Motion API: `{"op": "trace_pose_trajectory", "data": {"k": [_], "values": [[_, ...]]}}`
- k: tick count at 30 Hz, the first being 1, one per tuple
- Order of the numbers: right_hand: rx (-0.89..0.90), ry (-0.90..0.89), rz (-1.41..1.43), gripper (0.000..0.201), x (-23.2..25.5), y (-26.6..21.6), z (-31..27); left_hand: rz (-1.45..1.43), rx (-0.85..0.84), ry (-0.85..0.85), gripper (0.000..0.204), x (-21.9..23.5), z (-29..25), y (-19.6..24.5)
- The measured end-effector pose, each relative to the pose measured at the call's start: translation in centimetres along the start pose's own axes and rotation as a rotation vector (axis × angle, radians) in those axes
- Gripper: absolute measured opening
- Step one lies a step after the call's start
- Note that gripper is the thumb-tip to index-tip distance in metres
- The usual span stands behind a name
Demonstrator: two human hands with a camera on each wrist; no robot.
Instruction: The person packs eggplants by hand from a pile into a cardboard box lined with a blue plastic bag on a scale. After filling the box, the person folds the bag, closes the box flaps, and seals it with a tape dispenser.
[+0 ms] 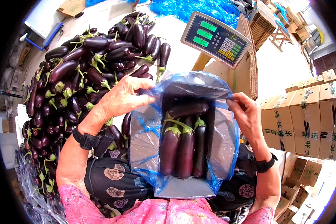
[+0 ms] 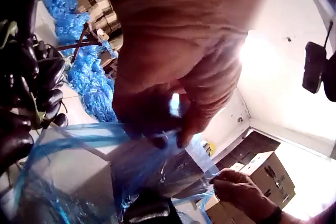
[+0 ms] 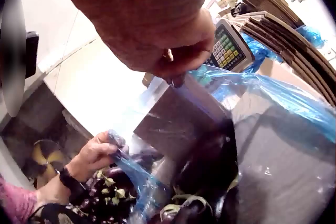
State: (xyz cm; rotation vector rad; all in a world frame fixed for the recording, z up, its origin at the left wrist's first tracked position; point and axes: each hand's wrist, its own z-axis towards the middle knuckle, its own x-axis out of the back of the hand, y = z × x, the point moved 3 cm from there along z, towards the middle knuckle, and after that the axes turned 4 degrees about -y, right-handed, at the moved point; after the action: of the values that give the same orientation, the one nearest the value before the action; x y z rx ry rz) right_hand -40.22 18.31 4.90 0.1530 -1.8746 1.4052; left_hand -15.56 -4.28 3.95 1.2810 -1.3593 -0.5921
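An open box lined with a clear blue plastic bag [image 1: 145, 149] stands in front of the person, its flaps spread outward. Several eggplants [image 1: 183, 153] lie inside, most with green stems toward the far side, one lying crosswise behind them. The left hand [image 1: 125, 95] pinches the bag's edge at the far left corner, thumb and fingers together in the left wrist view [image 2: 173, 77]. At the far right corner the right hand [image 1: 246, 114] pinches the opposite edge, also seen in the right wrist view [image 3: 157, 29]. The bag film stretches between both hands.
A large heap of eggplants [image 1: 97, 69] covers the left side. Behind the box stands a scale display [image 1: 215, 39] with green readouts, beside flattened cardboard [image 1: 248, 59]. Printed cartons [image 1: 304, 119] are stacked at right; blue plastic film [image 1: 183, 13] lies at the back.
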Motion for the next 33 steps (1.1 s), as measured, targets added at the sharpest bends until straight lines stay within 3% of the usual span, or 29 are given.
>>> {"op": "trace_pose_trajectory", "data": {"k": [1, 2, 3, 5, 7, 8, 9, 12, 13, 16, 19, 22, 23, 24, 25, 26, 27, 29, 30, 31, 32, 33], "values": [[0.067, -0.014, -0.025, 0.012, -0.1, -0.4, -0.9, -0.076, 0.007, -0.06, 0.017, -0.4, -0.5, -0.1], [0.356, -0.075, -0.111, 0.008, -0.5, -1.5, -1.8, -0.001, -0.175, -0.126, 0.016, -0.9, -0.8, 0.1], [0.345, -0.35, -0.446, 0.015, -1.1, 0.2, -3.2, 0.216, -0.248, -0.262, 0.019, -1.5, -1.5, 0.1], [0.314, -0.642, -0.746, 0.013, -3.2, 1.2, -6.4, 0.487, -0.316, -0.529, 0.024, -4.1, -3.7, -1.3], [0.401, -0.567, -0.792, 0.011, -3.8, 1.3, -7.2, 0.464, -0.103, -0.751, 0.029, -5.1, -6.1, -1.1], [0.443, -0.526, -0.813, 0.009, -4.0, 1.2, -7.5, 0.402, -0.128, -0.663, 0.029, -4.5, -6.1, -1.3], [0.374, -0.595, -0.85, 0.01, -4.0, 1.0, -7.7, 0.342, -0.153, -0.578, 0.029, -3.7, -5.9, -1.5], [0.155, -0.832, -0.879, 0.015, -3.8, 0.0, -8.9, 0.281, -0.036, 0.005, 0.038, -0.1, -4.0, -2.6], [0.184, -0.722, -0.767, 0.015, -3.3, -0.9, -8.9, 0.331, -0.005, 0.162, 0.043, 0.5, -3.5, -3.3], [0.256, -0.326, -0.532, 0.02, -1.4, -2.3, -9.1, 0.496, 0.091, 0.06, 0.054, -1.2, -2.6, -6.7], [0.381, -0.063, -0.668, 0.039, -0.5, -1.1, -8.0, 0.704, 0.245, -0.317, 0.053, -4.3, -3.5, -5.6], [0.062, -0.252, -0.66, 0.054, -2.1, 4.3, -7.9, 0.459, 0.068, -0.49, 0.041, -7.1, -4.6, -5.8], [-0.116, -0.336, -0.667, 0.041, -3.1, 5.2, -7.8, 0.399, 0.033, -0.55, 0.038, -7.8, -5.0, -6.2], [-0.057, -0.449, -0.527, 0.031, -3.8, 4.9, -8.1, 0.391, 0.066, -0.694, 0.03, -8.5, -4.9, -2.4], [0.003, -0.56, -0.383, 0.022, -4.4, 4.3, -8.5, 0.205, 0.047, -0.663, 0.029, -8.8, -4.8, -0.5], [-0.098, -0.646, -0.312, 0.017, -4.7, 2.3, -8.8, 0.019, 0.03, -0.627, 0.029, -8.9, -4.6, 0.7], [0.035, -0.575, -0.23, 0.019, -4.4, 0.7, -9.2, -0.166, 0.014, -0.585, 0.029, -8.9, -4.5, 1.9], [0.294, -0.415, -0.067, 0.022, -3.3, -1.5, -10.2, -0.381, 0.002, -0.324, 0.033, -8.0, -4.5, 4.2], [0.157, -0.389, -0.045, 0.027, -2.3, -1.7, -10.5, -0.302, 0.058, -0.178, 0.043, -7.6, -4.8, 4.0], [0.023, -0.359, -0.026, 0.032, -1.2, -1.3, -10.8, -0.281, 0.152, -0.139, 0.063, -7.4, -5.2, 3.4], [0.06, -0.269, -0.054, 0.045, -0.8, 0.8, -11.5, -0.214, 0.229, -0.151, 0.074, -8.1, -5.8, 2.3], [-0.007, -0.29, -0.056, 0.047, -0.6, 2.5, -12.6, -0.146, 0.306, -0.162, 0.085, -9.2, -6.9, 1.0]]}}
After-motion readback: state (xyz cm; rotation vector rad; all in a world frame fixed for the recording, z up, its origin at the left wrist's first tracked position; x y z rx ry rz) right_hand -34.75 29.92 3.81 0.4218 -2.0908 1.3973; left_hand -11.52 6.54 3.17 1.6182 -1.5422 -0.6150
